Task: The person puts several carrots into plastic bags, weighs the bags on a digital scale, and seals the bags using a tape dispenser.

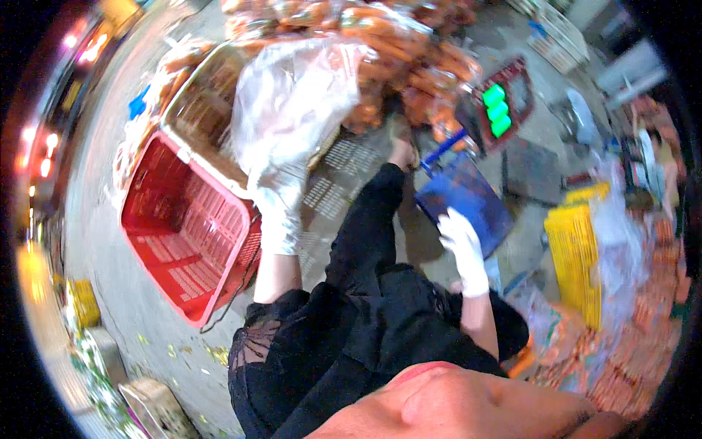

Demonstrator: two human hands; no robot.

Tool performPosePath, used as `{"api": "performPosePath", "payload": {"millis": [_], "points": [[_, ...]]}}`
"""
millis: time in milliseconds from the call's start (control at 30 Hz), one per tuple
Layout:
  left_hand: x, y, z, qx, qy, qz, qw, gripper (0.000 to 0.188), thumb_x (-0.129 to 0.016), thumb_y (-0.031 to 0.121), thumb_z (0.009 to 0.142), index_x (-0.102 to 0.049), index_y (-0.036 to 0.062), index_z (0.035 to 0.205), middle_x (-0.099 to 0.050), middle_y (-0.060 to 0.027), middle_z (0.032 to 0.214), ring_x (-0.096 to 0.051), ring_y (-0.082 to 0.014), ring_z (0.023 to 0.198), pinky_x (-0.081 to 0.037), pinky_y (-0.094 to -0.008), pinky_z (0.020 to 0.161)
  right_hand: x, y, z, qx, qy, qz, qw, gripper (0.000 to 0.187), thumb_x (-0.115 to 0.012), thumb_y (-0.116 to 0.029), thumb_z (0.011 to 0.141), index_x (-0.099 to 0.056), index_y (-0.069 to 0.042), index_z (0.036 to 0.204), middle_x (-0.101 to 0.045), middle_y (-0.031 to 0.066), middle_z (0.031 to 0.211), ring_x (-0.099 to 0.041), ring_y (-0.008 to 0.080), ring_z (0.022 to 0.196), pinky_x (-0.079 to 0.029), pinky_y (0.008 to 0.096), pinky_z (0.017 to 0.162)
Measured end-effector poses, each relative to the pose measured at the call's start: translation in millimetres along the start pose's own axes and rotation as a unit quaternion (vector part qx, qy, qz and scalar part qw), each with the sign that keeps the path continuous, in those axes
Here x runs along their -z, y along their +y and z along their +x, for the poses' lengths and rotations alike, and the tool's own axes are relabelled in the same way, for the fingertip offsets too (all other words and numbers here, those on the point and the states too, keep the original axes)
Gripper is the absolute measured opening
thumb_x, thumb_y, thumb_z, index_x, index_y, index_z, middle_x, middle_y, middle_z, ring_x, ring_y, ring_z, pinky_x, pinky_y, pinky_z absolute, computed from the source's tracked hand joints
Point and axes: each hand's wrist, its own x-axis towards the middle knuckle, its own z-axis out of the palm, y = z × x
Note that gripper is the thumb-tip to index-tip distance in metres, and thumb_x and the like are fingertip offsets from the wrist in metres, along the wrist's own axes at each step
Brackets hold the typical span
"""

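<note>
My left hand (276,205), in a white glove, is closed on a large clear plastic bag (300,88). The bag hangs out ahead of it and hides part of its fingers. Close to its left stands a red plastic crate (183,241) with slotted walls and nothing inside. Over the near edge of a blue platform scale (475,205) is my right hand (461,238), also gloved in white, its fingers somewhat apart and holding nothing. A lit display (497,110) with green digits sits beyond the scale's blue post.
Clear bags of carrots (387,44) are heaped at the far side. A beige crate (208,102) stands beside the red one. To the right are a yellow crate (574,249) and more orange packs (629,358). A white crate (559,44) lies at far right.
</note>
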Motion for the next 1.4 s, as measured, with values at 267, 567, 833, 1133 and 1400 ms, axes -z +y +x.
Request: {"api": "performPosePath", "payload": {"millis": [267, 567, 833, 1133, 1400], "points": [[72.3, -148.2, -108.0, 0.383, 0.051, 0.401, 0.831, 0.033, -0.057, 0.005, 0.079, -0.060, 0.0005, 0.112, -0.065, -0.0169, 0.100, -0.062, -0.0327, 0.094, -0.050, -0.0425, 0.087, -24.7, -62.2, 15.2, 0.226, 0.070, 0.121, 0.964, 0.032, -0.058, -0.024, 0.096, -0.061, -0.003, 0.121, -0.063, 0.0038, 0.113, -0.059, 0.0134, 0.102, -0.048, 0.0295, 0.088], [9.5, -206.3, -137.9, -0.089, -0.264, 0.794, 0.540, 0.066, -0.078, 0.020, 0.078, -0.044, 0.0019, 0.132, -0.055, -0.0156, 0.118, -0.056, -0.0286, 0.106, -0.044, -0.0387, 0.096, 26.4, 2.3, -70.4, 0.253, 0.413, -0.057, 0.873, 0.016, -0.057, -0.012, 0.095, -0.061, 0.001, 0.104, -0.065, 0.0068, 0.092, -0.059, 0.0127, 0.086, -0.048, 0.0282, 0.076], [69.9, -256.8, -93.0, 0.081, -0.289, 0.911, 0.284, 0.027, -0.067, 0.026, 0.083, -0.068, 0.0080, 0.103, -0.069, -0.0155, 0.091, -0.066, -0.0343, 0.088, -0.052, -0.0406, 0.076, 70.6, 3.6, -152.1, 0.245, 0.347, 0.014, 0.905, 0.022, -0.054, -0.014, 0.098, -0.066, 0.000, 0.111, -0.067, 0.0048, 0.105, -0.060, 0.0114, 0.096, -0.047, 0.0255, 0.086], [102.2, -204.7, -108.8, 0.049, -0.281, 0.908, 0.307, 0.032, -0.073, 0.031, 0.082, -0.061, 0.0029, 0.086, -0.066, -0.0155, 0.076, -0.063, -0.0294, 0.065, -0.050, -0.0409, 0.061, 221.5, 50.3, -317.5, 0.050, 0.572, -0.160, 0.803, 0.023, -0.065, -0.011, 0.087, -0.068, -0.002, 0.108, -0.069, 0.0115, 0.109, -0.066, 0.0235, 0.101, -0.051, 0.0326, 0.092], [135.7, -216.0, -120.0, 0.213, -0.307, 0.834, 0.405, 0.012, -0.063, 0.015, 0.087, -0.061, 0.0035, 0.090, -0.064, -0.0062, 0.070, -0.057, -0.0153, 0.059, -0.047, -0.0311, 0.058, 254.7, 115.3, -335.1, -0.246, 0.715, -0.464, 0.462, 0.055, -0.075, -0.029, 0.072, -0.059, -0.004, 0.118, -0.064, 0.0222, 0.116, -0.062, 0.0352, 0.107, -0.052, 0.0423, 0.091]]}}
